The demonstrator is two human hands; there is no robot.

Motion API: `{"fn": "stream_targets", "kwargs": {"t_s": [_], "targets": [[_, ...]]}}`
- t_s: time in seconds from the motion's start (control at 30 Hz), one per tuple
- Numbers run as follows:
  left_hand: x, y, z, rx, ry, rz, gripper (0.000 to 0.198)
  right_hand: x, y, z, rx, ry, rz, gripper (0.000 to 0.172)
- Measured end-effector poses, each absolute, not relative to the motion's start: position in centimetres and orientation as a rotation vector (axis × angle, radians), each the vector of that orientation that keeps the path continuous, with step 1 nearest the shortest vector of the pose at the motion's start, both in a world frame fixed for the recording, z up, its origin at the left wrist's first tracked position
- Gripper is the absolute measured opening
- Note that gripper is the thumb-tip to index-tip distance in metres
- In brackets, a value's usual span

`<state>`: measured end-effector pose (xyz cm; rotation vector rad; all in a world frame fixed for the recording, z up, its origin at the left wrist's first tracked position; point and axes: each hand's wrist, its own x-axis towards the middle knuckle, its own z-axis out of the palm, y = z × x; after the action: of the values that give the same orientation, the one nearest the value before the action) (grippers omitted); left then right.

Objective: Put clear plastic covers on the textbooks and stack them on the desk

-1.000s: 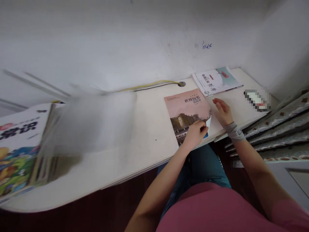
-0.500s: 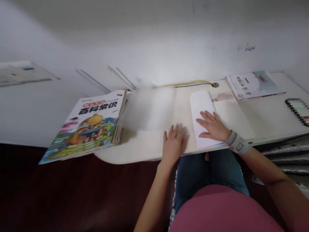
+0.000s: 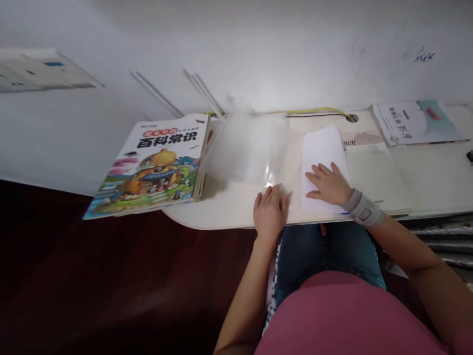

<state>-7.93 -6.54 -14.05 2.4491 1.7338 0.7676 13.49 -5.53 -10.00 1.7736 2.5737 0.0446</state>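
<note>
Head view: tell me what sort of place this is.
Probably a study corner at home: a white desk against a wall, a stack of children's books, and the right hand on an open book.

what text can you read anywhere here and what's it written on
"百科常识": cover of the colourful book on the left; the small red line above it is too small to read.
"历史": page of the open book, just past the white sheet under the right hand.
Title on the booklet at the far right: too blurred to read.
Blue scribble on the wall: illegible.
</note>
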Motion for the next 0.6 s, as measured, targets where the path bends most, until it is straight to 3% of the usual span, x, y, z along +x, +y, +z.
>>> {"fn": "stream_targets", "kwargs": {"t_s": [0.6], "targets": [[-7.4, -6.5, -13.7, 2.374, 1.766, 0.808, 0.045, 11.1, -8.0, -11.4, 1.862, 2.588, 0.086, 0.062]]}}
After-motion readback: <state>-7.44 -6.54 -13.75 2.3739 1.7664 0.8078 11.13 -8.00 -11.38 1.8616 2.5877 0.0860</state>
